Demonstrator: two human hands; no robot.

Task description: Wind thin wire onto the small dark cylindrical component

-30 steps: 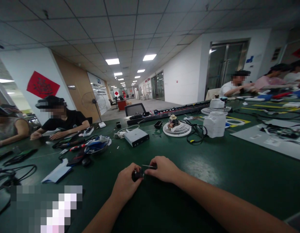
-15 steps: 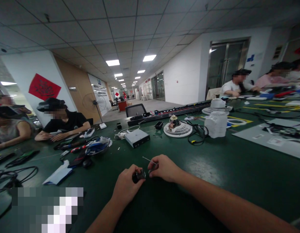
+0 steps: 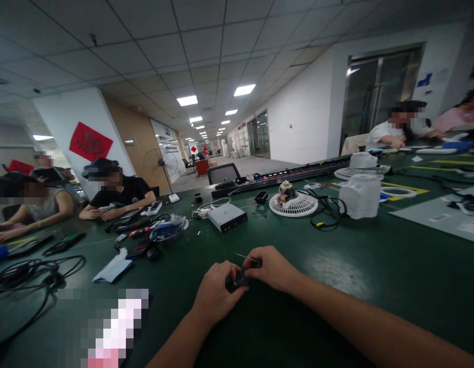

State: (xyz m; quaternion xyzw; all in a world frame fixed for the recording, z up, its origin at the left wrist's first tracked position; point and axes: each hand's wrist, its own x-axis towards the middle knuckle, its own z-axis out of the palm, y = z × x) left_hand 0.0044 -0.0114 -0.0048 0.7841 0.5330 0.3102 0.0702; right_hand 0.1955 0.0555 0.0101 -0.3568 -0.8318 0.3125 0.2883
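Plenty of bare green table [image 3: 375, 286] is sitting open to the right of the right hand [image 3: 273, 268] and just beyond both hands. The left side is getting crowded: black cables [image 3: 29, 271], a white folded cloth [image 3: 114, 267] and a tool pile [image 3: 160, 232] are blocking it. Farther ahead a grey box [image 3: 227, 217], a fan grille [image 3: 293, 203] and a white fan housing [image 3: 361, 197] are standing in the way.
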